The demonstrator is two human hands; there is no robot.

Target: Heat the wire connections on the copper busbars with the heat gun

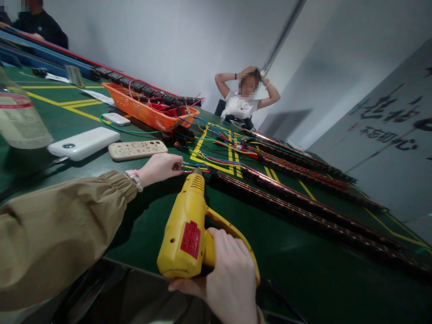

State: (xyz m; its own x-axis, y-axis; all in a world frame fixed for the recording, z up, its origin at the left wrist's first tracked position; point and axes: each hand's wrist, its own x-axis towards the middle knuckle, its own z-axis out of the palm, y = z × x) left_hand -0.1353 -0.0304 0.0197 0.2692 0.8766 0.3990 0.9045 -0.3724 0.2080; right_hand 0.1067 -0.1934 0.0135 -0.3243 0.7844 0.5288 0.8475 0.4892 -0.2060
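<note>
A yellow heat gun [182, 220] with a red vent patch is gripped by its handle in my right hand [231, 270]. Its metal nozzle points away from me, right at a small bundle of coloured wires [204, 167]. Between the fingertips of my left hand [160, 170] the ends of these wires are pinched, just left of the nozzle. The wires run into the near end of a long dark rail [270, 195] with copper-coloured strips, which lies across the green table [270, 252]. My left fingertips are partly turned away from view.
Beyond my left hand lie a phone in a beige case [138, 150], a white power bank [84, 143] and a bottle [23, 117]. An orange basket [141, 110] holds parts behind them. More wired rails [297, 168] stretch right. A person in white [241, 101] sits across the table.
</note>
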